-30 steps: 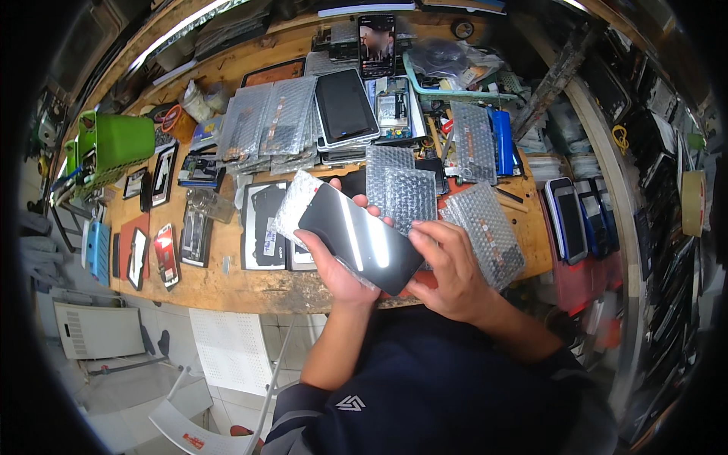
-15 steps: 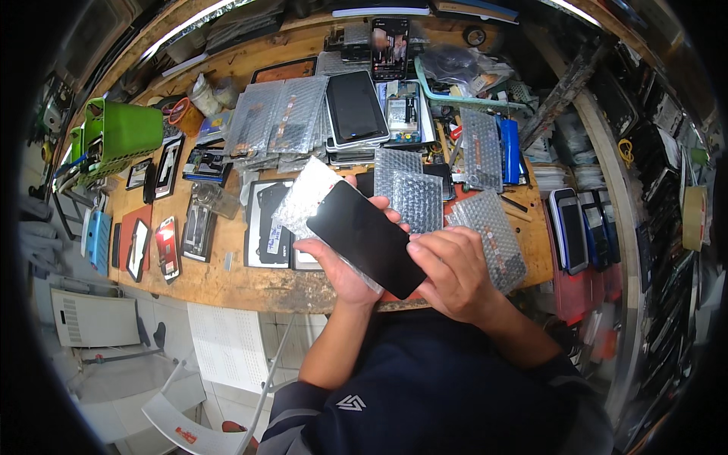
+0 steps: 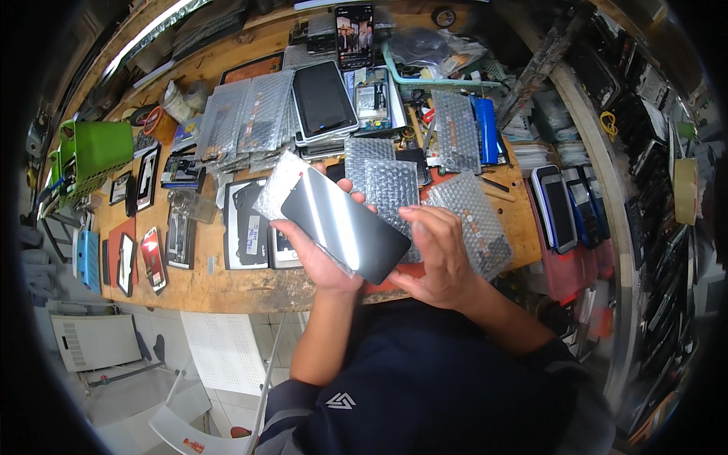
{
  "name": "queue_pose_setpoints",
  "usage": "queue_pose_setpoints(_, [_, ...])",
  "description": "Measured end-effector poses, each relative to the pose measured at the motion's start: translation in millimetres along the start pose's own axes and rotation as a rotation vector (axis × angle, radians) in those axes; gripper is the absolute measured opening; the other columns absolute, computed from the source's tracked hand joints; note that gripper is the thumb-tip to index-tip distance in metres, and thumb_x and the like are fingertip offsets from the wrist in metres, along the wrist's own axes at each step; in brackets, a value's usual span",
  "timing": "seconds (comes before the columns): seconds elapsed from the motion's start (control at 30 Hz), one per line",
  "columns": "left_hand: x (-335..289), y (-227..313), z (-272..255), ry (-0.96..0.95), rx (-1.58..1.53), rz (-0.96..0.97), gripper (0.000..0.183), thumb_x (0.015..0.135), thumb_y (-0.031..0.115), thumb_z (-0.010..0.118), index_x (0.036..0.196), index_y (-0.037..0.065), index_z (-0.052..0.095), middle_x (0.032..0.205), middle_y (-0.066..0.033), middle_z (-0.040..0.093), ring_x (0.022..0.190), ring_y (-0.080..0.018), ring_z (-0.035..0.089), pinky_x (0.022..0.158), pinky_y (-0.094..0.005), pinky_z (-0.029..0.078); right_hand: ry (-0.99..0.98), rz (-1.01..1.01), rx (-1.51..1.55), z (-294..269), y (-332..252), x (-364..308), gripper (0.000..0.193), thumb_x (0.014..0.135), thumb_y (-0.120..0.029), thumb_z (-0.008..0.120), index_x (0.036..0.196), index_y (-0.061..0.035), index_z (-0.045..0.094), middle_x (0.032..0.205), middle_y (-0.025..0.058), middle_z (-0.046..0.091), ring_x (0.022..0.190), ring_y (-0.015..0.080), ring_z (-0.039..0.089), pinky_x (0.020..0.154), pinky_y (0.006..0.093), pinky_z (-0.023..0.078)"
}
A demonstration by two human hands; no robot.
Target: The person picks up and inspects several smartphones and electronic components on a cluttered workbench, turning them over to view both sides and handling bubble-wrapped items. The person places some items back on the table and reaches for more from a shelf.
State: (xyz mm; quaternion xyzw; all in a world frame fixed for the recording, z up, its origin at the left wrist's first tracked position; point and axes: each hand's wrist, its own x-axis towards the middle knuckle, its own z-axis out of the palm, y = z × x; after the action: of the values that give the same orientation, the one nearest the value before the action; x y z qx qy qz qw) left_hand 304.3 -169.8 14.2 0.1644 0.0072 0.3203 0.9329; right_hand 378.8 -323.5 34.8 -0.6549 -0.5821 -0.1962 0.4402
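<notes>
A black phone screen lies slanted across my left hand, a bright streak of light reflecting down its face. My left thumb is on its near side and the fingertips show past the far edge. Clear bubble wrap sits beneath the screen and sticks out at its upper left end. My right hand is beside the lower right end, fingers apart and stretched out; the thumb is close to the screen's corner, and whether it touches I cannot tell.
Bubble-wrap sleeves lie just beyond my hands, with stacked ones farther back. A tablet, a lit phone, a green basket and a teal tray stand around the wooden bench. Phones stand at the right.
My right fingers have come off the screen's edge and spread apart. The screen has tilted, so light now streaks across it. The whole view has shifted slightly.
</notes>
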Motion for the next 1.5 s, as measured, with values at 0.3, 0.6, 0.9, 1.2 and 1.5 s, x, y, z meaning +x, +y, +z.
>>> queue_pose_setpoints(0.3, [0.5,4.1,10.8,0.062,0.285,-0.129,0.079,0.102,0.070,0.033,0.157,0.013,0.034,0.134,-0.0160,0.060,0.116,-0.0288,0.063,0.098,-0.0452,0.055,0.046,0.051,0.111,-16.2,4.1,15.0,0.029,0.078,0.004,0.070,0.107,-0.0014,0.066,0.108,0.0120,0.069,0.101,0.0292,0.068,0.086,0.0396,0.055])
queue_pose_setpoints(0.6, [25.4,40.9,6.7,0.019,0.105,0.049,0.083,0.101,0.069,0.041,0.155,0.007,0.033,0.140,-0.0192,0.055,0.130,-0.0326,0.055,0.116,-0.0547,0.039,0.196,1.016,1.336,-49.3,12.4,12.1,0.047,0.096,0.001,0.064,0.138,0.0034,0.042,0.125,0.0143,0.061,0.111,0.0154,0.063,0.095,0.0334,0.056])
queue_pose_setpoints(0.9, [29.7,46.8,-9.0,-0.123,-0.083,0.180,0.097,0.091,0.076,0.052,0.151,0.000,0.039,0.143,-0.0179,0.054,0.131,-0.0307,0.056,0.117,-0.0513,0.041,-0.008,1.124,1.207,-37.1,5.5,-0.6,0.025,0.095,-0.008,0.072,0.115,0.0026,0.061,0.103,0.0067,0.070,0.090,0.0080,0.067,0.083,0.0267,0.057])
queue_pose_setpoints(1.2, [23.7,32.4,-3.5,-0.272,0.026,0.290,0.098,0.091,0.076,0.050,0.156,0.006,0.028,0.145,-0.0173,0.052,0.134,-0.0290,0.054,0.120,-0.0541,0.034,-0.101,1.001,1.059,-24.9,3.3,0.8,0.027,0.095,-0.008,0.072,0.118,0.0010,0.060,0.105,0.0064,0.070,0.094,0.0080,0.066,0.084,0.0256,0.055])
queue_pose_setpoints(1.5, [7.6,18.5,9.1,-0.133,-0.047,0.184,0.098,0.090,0.078,0.048,0.157,0.008,0.028,0.133,-0.0160,0.061,0.120,-0.0284,0.064,0.114,-0.0516,0.044,-0.391,0.867,0.642,-20.1,-11.3,18.8,0.040,0.089,-0.015,0.080,0.119,0.0031,0.061,0.089,0.0065,0.070,0.083,0.0105,0.067,0.076,0.0288,0.054])
